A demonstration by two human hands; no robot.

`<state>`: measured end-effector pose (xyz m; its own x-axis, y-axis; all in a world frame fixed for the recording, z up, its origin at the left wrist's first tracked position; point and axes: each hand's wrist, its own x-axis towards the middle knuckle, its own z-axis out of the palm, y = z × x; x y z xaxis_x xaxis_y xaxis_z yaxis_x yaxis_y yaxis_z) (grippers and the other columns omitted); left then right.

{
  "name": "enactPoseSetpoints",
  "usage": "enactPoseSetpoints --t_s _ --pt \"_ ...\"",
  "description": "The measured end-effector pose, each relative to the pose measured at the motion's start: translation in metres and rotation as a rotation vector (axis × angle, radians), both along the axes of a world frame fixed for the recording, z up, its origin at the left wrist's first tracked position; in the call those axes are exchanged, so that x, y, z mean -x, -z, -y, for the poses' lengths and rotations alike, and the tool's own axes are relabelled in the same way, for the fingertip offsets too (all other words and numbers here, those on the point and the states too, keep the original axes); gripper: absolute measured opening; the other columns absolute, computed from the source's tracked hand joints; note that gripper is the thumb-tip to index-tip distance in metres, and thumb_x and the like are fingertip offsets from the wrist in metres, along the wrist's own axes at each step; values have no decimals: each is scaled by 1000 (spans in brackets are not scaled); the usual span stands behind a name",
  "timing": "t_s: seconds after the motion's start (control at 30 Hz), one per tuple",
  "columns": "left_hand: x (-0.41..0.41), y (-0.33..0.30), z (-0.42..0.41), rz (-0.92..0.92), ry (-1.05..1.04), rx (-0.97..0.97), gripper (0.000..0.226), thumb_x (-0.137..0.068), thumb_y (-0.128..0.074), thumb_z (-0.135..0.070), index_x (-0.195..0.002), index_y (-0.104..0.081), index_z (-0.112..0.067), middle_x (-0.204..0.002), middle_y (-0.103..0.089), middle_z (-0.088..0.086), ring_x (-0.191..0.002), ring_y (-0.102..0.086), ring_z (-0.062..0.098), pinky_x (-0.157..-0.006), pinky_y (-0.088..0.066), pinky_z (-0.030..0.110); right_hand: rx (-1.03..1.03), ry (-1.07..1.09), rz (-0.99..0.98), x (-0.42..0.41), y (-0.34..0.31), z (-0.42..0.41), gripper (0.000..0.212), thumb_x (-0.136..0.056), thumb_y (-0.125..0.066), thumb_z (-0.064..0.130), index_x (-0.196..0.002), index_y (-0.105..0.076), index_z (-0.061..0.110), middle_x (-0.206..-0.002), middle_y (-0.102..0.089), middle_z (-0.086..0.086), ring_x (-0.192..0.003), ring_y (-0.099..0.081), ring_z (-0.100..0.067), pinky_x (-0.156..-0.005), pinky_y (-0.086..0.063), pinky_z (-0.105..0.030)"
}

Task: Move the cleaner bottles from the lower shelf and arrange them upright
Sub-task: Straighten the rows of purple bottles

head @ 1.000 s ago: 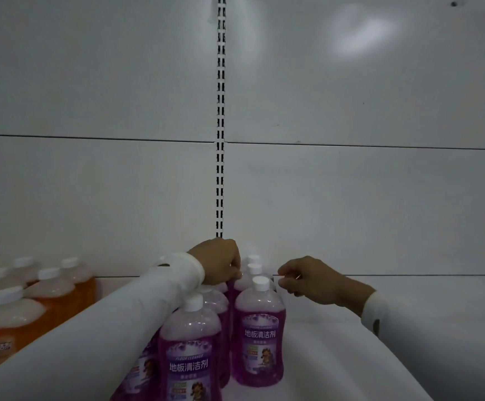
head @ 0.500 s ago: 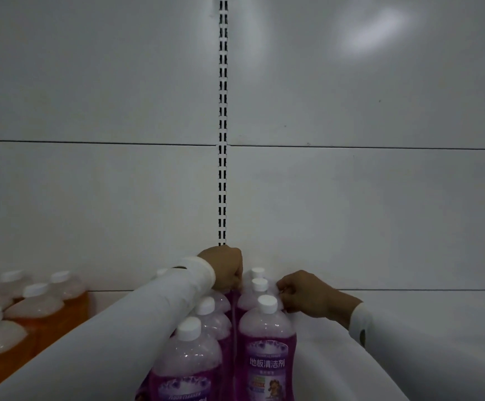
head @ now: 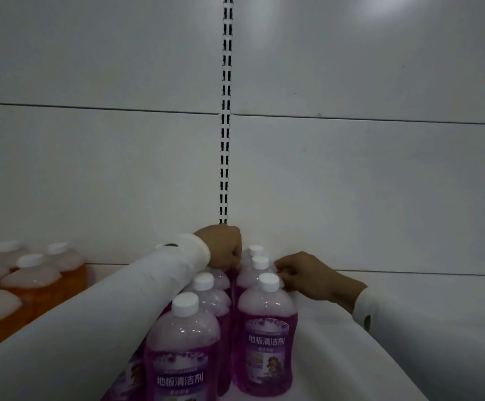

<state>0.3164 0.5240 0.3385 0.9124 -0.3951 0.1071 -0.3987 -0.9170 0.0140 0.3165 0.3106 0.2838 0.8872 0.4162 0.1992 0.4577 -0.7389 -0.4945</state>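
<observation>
Bottom centre of frame: purple cleaner bottles (head: 265,340) stand upright in two rows on the white shelf (head: 330,357), white caps, rows touching and running back to the rear panel. Lower left: orange bottles (head: 30,287), also upright, apart from the purple group. Further back, mid-frame: left hand (head: 222,246) w/ fingers curled down over a rear bottle in the left row; exact grip hidden. Right hand (head: 304,274) just beside the right row, fingers curled, pinching at the shoulder of a bottle near the back. Behind: slotted upright (head: 225,111) on the wall.
</observation>
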Motion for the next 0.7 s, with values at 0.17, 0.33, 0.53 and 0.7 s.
enactPoseSetpoints --t_s 0.17,0.33,0.53,0.7 --pt "17 -7 -2 -12 52 128 15 -80 -72 -30 -86 -79 -18 -79 -74 -3 -76 -64 15 -79 -54 31 -43 10 80 15 -15 11 19 -94 -59 23 -97 -69 6 -86 -73 -7 -78 -69 -20 -78 -58 -31" --pt "51 -20 -2 -115 136 226 17 -81 -74 -33 -87 -79 -18 -79 -74 -10 -72 -62 3 -75 -52 22 -71 -51 -58 53 -44 23 24 -96 -57 27 -101 -70 8 -89 -73 -4 -76 -69 -14 -69 -57 -23" --pt "67 -15 -3 -225 122 158 26 -73 -78 -43 -86 -79 -20 -82 -74 -4 -71 -58 5 -79 -53 30 154 -191 -200 79 -39 14 35 -80 -77 36 -106 -72 13 -93 -73 0 -80 -67 -15 -77 -57 -28" --pt "69 -11 -7 -228 143 143 22 -80 -74 -35 -93 -78 -17 -84 -74 -5 -74 -59 5 -81 -51 27 181 -182 -12 77 -24 4 34 -76 -78 43 -100 -71 19 -89 -70 10 -77 -64 -8 -68 -47 -14"
